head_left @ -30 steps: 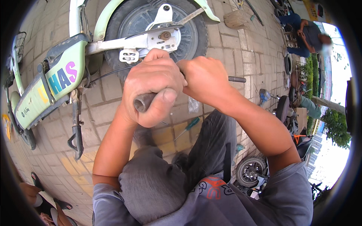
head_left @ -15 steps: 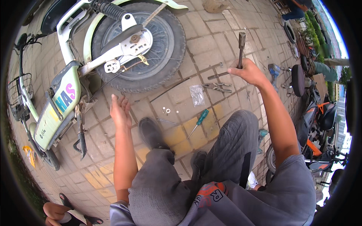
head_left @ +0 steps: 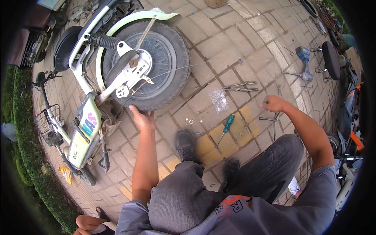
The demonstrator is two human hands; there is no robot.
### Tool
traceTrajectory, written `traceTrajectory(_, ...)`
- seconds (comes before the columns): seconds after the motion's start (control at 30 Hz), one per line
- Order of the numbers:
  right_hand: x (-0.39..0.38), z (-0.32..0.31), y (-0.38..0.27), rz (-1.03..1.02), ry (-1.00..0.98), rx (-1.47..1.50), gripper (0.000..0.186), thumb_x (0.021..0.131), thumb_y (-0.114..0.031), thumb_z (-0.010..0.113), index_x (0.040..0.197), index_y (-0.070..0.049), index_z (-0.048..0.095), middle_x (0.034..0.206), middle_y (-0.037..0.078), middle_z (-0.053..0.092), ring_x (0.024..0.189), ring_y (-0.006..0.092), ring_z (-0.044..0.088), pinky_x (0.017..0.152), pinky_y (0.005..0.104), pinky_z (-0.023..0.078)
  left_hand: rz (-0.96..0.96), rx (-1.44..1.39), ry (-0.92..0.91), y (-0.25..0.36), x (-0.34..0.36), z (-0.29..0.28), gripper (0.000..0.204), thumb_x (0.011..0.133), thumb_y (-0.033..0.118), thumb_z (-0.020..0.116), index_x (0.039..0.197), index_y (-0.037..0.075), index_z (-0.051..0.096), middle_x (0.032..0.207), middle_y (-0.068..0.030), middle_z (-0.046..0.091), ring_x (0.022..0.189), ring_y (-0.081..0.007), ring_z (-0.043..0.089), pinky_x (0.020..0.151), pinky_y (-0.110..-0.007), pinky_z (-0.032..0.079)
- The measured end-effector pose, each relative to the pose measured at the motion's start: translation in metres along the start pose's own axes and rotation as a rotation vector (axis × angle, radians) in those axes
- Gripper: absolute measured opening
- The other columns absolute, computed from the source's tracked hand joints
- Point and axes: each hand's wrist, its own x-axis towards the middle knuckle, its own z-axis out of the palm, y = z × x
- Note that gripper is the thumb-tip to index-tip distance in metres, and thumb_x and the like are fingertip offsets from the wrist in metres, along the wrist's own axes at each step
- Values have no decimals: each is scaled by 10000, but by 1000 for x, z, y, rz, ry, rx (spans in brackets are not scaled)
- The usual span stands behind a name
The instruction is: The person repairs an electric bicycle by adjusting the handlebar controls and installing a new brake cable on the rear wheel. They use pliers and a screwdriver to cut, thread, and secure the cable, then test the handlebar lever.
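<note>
My left hand (head_left: 143, 119) is at the lower edge of the tyre (head_left: 186, 70) of a scooter's rear wheel, thumb and fingers apart; whether it bears on the rubber is unclear. Curled fingers show on my right hand (head_left: 274, 103), held low over the paving to the right, with nothing visible in them. Just below that hand is an angled socket wrench (head_left: 268, 118), apart from the fingers. Between my hands lie a green-handled screwdriver (head_left: 228, 123), a clear plastic bag of small parts (head_left: 219, 100), pliers (head_left: 239, 87) and a few small washers (head_left: 191, 121).
The pale green scooter body (head_left: 83, 133) extends to the left, with a basketed bike (head_left: 51, 121) beyond. A blue power tool (head_left: 304, 62) and a dark seat (head_left: 331, 60) are at the right. Another person's leg (head_left: 88, 222) shows at lower left. A hedge (head_left: 35, 156) borders the paving.
The socket wrench has left my right hand and is now below it. That hand has come down. My left hand has reached the tyre's edge. The view has shifted.
</note>
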Motion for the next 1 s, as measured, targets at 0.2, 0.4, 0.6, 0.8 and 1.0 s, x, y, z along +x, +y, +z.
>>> traceTrajectory(0.2,42,81,-115,299,-122,263,543,796,-416,696,935,98,590,749,190,636,537,271,639,506,334,538,-25,-158,-96,-60,-31,29,754,913,600,424,1457,120,219,1493,-71,275,1335,-287,320,1077,-582,210)
traceTrajectory(0.4,70,167,-86,239,278,256,561,765,-376,711,1067,55,515,939,266,632,876,371,643,770,404,524,9,-15,47,-6,4,8,698,928,583,419,1423,105,299,1450,-70,346,1302,-267,362,1063,-527,244)
traceTrajectory(0.6,59,84,-154,-155,57,521,366,857,-264,629,1064,19,525,855,156,622,737,230,637,654,334,518,19,116,54,23,21,-7,661,933,564,434,1406,110,341,1428,-66,386,1268,-233,406,1015,-499,313)
traceTrajectory(0.8,67,-35,-245,-540,450,1706,331,938,-197,547,1166,8,421,889,121,574,702,218,616,636,350,526,0,-17,24,-20,-5,4,701,902,608,454,1413,148,319,1418,-48,375,1261,-244,400,1013,-503,302)
traceTrajectory(1.0,121,-33,-303,-591,668,1850,385,939,-163,512,1218,30,330,944,171,549,699,251,627,662,390,552,26,10,41,3,7,2,651,938,553,433,1413,122,321,1434,-64,369,1277,-238,395,1011,-488,331)
